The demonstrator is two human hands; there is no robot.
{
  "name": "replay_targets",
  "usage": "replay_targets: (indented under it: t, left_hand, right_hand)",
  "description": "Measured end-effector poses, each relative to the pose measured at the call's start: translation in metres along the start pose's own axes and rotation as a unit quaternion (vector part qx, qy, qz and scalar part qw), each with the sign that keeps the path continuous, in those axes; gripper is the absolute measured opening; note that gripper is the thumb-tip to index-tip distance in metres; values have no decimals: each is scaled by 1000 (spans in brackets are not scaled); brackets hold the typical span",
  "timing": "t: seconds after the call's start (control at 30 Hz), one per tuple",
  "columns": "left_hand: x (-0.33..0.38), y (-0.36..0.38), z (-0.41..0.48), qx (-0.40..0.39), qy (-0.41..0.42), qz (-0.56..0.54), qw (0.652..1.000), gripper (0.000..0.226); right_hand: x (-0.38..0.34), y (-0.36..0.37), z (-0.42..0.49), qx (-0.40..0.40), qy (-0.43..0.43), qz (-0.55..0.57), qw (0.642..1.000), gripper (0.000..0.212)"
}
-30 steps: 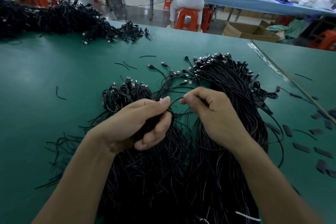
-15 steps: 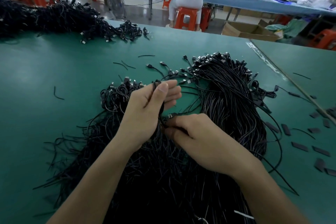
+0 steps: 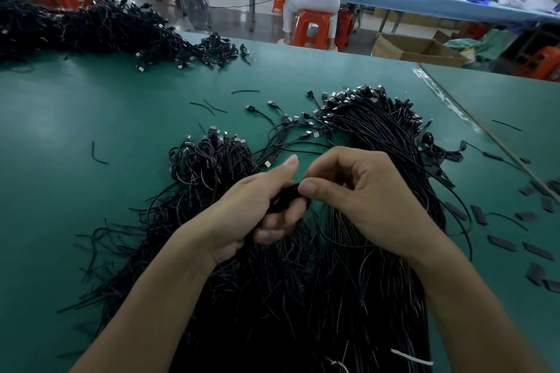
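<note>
While the green table (image 3: 91,118) spreads beneath everything, the heap of black cables (image 3: 378,136) covers its middle. Above the heap, the left hand (image 3: 251,209) curls its fingers round a small coiled cable (image 3: 286,195), and the right hand (image 3: 363,200) pinches the same coil with thumb and forefinger. Markings on the USB plugs (image 3: 315,134) are too small to read.
</note>
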State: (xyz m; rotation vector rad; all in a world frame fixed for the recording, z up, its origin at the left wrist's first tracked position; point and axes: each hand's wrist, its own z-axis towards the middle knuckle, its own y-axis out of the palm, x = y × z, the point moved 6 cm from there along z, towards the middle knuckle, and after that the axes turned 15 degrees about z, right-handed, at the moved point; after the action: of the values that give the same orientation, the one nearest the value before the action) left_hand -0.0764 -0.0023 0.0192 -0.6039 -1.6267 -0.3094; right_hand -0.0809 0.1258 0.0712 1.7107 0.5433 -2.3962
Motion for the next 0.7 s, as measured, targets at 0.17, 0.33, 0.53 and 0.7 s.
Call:
replay_targets:
  t: [0.17,0.33,0.53,0.7]
  left_hand:
    - [1,3,0,-55,14,-64,996,52]
    - [1,1,-1,-54,26,-93,994,50]
    - [0,-6,4,36,35,-48,998,52]
    - [2,-11,4,89,26,-42,995,41]
  right_hand:
    - [11,4,-2,-33,32,114,992,17]
    - [14,5,-5,-59,46,67,995,12]
    - [5,-3,-5,-7,-9,-36,999,10]
    - [1,4,-9,28,-57,-50,997,11]
